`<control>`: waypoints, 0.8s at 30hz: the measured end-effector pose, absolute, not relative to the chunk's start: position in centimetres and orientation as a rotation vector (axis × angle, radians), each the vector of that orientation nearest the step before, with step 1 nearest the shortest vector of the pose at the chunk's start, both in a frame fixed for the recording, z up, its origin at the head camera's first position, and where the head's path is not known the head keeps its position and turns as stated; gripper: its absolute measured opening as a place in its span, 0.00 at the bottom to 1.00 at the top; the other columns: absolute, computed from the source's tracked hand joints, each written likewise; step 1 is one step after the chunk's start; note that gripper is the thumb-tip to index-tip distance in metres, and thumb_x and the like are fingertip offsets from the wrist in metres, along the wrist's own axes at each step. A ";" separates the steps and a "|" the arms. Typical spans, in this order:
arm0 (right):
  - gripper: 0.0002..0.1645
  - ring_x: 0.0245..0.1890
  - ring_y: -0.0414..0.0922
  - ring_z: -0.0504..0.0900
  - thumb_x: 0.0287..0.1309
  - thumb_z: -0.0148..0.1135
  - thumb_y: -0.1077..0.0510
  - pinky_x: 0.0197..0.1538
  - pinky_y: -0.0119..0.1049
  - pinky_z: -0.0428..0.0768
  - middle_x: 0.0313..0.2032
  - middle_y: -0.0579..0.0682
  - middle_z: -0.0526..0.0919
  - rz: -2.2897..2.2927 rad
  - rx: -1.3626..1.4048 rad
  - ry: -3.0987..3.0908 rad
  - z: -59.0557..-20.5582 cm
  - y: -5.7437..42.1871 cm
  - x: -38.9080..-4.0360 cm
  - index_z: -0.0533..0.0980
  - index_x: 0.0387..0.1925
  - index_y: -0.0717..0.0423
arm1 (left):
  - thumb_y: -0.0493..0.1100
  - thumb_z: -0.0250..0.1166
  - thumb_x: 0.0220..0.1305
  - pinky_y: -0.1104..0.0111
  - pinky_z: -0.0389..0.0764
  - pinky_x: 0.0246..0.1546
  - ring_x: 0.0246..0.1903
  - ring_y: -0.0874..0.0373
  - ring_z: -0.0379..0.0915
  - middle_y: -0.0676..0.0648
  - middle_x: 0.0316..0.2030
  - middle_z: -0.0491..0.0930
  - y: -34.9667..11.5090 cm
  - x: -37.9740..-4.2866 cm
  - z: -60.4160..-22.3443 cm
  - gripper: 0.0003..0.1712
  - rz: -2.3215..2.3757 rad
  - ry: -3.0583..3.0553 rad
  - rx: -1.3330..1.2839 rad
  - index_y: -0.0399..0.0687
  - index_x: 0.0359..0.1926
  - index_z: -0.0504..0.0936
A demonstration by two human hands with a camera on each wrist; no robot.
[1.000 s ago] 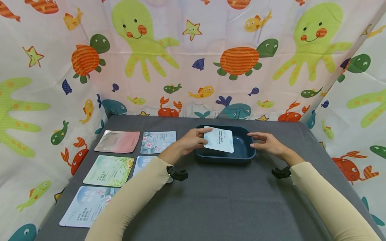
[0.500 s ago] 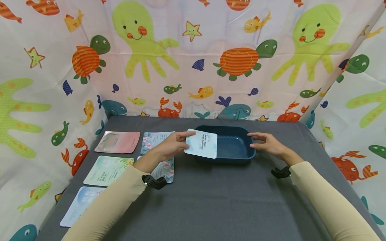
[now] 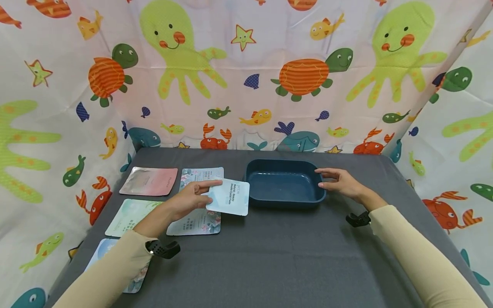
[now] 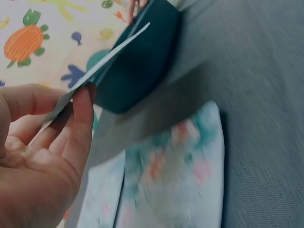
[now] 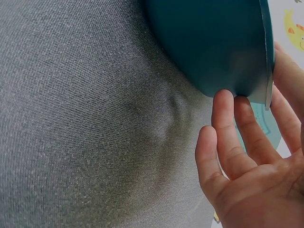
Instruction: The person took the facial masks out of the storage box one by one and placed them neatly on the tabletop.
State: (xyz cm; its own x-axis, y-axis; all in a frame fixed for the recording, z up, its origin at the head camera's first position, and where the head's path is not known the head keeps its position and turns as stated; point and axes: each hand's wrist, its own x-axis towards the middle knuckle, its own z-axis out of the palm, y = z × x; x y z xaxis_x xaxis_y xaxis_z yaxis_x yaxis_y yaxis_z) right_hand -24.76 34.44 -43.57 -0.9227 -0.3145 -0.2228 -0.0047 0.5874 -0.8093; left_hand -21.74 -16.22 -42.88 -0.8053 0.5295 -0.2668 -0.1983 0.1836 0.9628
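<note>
My left hand (image 3: 185, 203) pinches a small pale blue packet (image 3: 229, 197) with dark print between thumb and fingers. It holds the packet above the flowered sachets (image 3: 194, 225), just left of a dark blue rectangular bin (image 3: 283, 203). Seen nearly edge-on in the left wrist view, the packet (image 4: 102, 64) is clear of the table. At the bin's right end, my right hand (image 3: 340, 184) has its fingertips against the rim and wall. Its fingers (image 5: 228, 142) look fairly straight in the right wrist view. The visible inside of the bin shows no object.
A pink sachet (image 3: 149, 181) and a green one (image 3: 129, 216) lie at the left of the grey-covered table (image 3: 292, 265). Another flowered sachet (image 3: 202, 172) lies behind, and a blue one (image 3: 135, 282) is partly under the left sleeve. A printed curtain (image 3: 246, 85) hangs behind.
My left hand has carried the small packet leftward and nearer, from above the bin to above the flowered sachets. The right hand has stayed at the bin's right end.
</note>
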 end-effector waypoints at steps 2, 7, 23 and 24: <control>0.38 0.74 0.68 0.59 0.68 0.63 0.49 0.64 0.60 0.75 0.75 0.68 0.58 -1.259 -0.257 2.476 -43.6 34.4 -24.8 0.64 0.74 0.56 | 0.31 0.58 0.69 0.65 0.81 0.54 0.59 0.55 0.76 0.38 0.75 0.62 -17.4 -21.3 -43.4 0.36 1.688 1.876 0.314 0.48 0.76 0.64; 0.38 0.74 0.69 0.59 0.69 0.63 0.49 0.65 0.61 0.74 0.75 0.68 0.58 -1.264 -0.253 2.471 -43.6 34.2 -24.9 0.64 0.74 0.57 | 0.35 0.61 0.70 0.64 0.80 0.55 0.60 0.56 0.75 0.37 0.77 0.58 -20.2 -20.2 -44.5 0.38 1.687 1.836 0.338 0.48 0.77 0.61; 0.38 0.74 0.69 0.58 0.69 0.63 0.49 0.65 0.62 0.73 0.75 0.68 0.58 -1.231 -0.247 2.494 -43.5 34.3 -24.8 0.64 0.74 0.56 | 0.31 0.50 0.75 0.65 0.81 0.59 0.63 0.58 0.77 0.53 0.71 0.69 -26.7 -16.1 -46.0 0.35 1.673 1.505 0.474 0.46 0.79 0.54; 0.38 0.74 0.69 0.58 0.69 0.63 0.49 0.65 0.62 0.73 0.75 0.68 0.58 -1.231 -0.248 2.494 -43.5 34.3 -24.8 0.64 0.74 0.56 | 0.31 0.50 0.76 0.64 0.80 0.60 0.63 0.58 0.76 0.53 0.72 0.69 -27.0 -15.9 -46.1 0.35 1.668 1.481 0.478 0.46 0.79 0.54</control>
State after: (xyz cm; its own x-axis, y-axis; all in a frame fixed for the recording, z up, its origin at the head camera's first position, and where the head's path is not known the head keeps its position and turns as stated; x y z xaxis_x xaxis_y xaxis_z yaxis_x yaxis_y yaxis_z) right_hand -24.81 34.30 -43.49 -0.9243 -0.3045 -0.2301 -0.0027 0.6080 -0.7940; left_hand -15.88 -27.03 -46.12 -0.5795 0.7792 -0.2389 -0.3291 0.0444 0.9432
